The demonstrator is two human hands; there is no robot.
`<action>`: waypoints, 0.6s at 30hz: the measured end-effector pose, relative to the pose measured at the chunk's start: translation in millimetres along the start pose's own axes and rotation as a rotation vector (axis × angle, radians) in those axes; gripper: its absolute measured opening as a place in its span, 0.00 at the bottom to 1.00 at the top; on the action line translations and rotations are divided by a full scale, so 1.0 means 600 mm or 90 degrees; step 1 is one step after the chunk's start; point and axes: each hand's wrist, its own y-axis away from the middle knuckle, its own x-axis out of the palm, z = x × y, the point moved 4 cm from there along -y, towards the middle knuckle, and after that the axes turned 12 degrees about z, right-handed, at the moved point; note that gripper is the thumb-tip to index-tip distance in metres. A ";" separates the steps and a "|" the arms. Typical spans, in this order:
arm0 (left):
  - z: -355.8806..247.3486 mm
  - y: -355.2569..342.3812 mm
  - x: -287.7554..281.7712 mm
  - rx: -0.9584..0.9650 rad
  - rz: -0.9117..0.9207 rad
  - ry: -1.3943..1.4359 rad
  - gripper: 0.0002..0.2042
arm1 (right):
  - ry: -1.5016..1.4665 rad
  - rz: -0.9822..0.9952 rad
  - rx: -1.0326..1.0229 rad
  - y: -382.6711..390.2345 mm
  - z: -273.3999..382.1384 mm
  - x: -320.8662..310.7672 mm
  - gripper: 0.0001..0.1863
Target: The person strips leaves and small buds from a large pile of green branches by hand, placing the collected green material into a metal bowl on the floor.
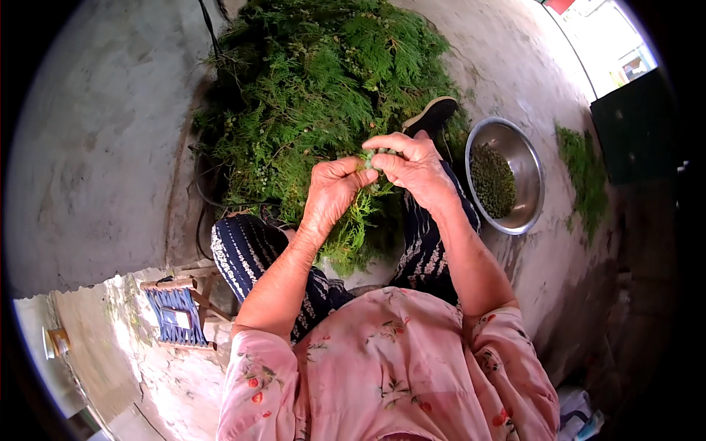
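Observation:
In front of my lap, my left hand (332, 192) pinches a feathery green conifer sprig (360, 213), which hangs down below the fingers. My right hand (418, 167) meets it from the other side, thumb and fingers closed round small pale-green cones (379, 154) on that sprig. The fingertips of both hands nearly touch and partly hide what they grip. Beyond them rises a big heap of cut conifer branches (316, 88), dotted with similar small cones. To the right stands a shiny metal bowl (531, 173), partly filled with loose green cones (491, 176).
A dark shoe (434, 116) rests between heap and bowl. Some loose greenery (581, 176) lies right of the bowl, near a dark green box-like object (636, 128). At left are a grey wall (103, 147) and a small wooden stool (176, 316) with a blue woven seat.

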 end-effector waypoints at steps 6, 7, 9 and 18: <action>0.018 0.003 0.035 -0.066 0.071 -0.045 0.11 | 0.309 -0.008 -0.054 0.046 0.006 -0.018 0.13; 0.019 0.004 0.040 -0.075 0.074 -0.059 0.11 | 0.314 -0.011 -0.063 0.052 0.004 -0.019 0.14; 0.022 0.006 0.050 -0.107 0.092 -0.098 0.11 | 0.269 0.008 -0.039 0.060 -0.007 -0.020 0.14; 0.012 0.019 0.083 -0.097 0.097 -0.020 0.05 | -0.028 -0.031 0.046 0.089 -0.063 -0.025 0.10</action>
